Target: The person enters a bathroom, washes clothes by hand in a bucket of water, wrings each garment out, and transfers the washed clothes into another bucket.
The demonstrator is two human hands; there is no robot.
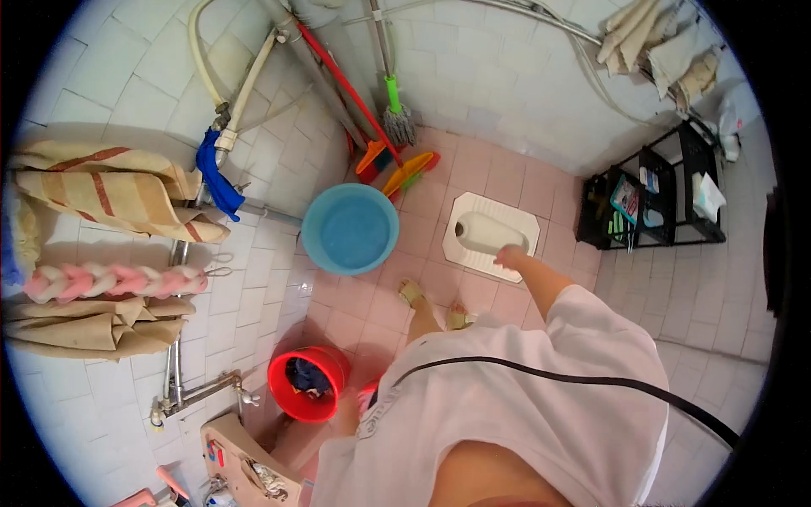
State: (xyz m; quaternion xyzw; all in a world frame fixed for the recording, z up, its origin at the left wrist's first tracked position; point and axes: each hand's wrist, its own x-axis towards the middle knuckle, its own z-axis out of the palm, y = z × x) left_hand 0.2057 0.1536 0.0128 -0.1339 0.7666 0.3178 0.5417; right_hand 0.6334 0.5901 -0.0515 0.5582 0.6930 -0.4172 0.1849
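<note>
My left hand [345, 414] hangs low beside a red bucket [279, 397], just right of its rim. Its fingers are too blurred to make out. Dark blue cloth [309, 377] lies inside the bucket. A bit of a red thing [367, 394] shows between that hand and my shirt. My right hand [510, 257] is held out in the air, appearing over the near edge of the white squat toilet [481, 203]. Its fingers look loosely apart, and nothing shows in them.
A blue basin [351, 228] stands on the pink tiles. Behind it are a mop [397, 118] and a red-handled broom [355, 93]. A black rack [655, 190] is at the right wall. Towels [106, 190] hang at left above a sink [245, 456].
</note>
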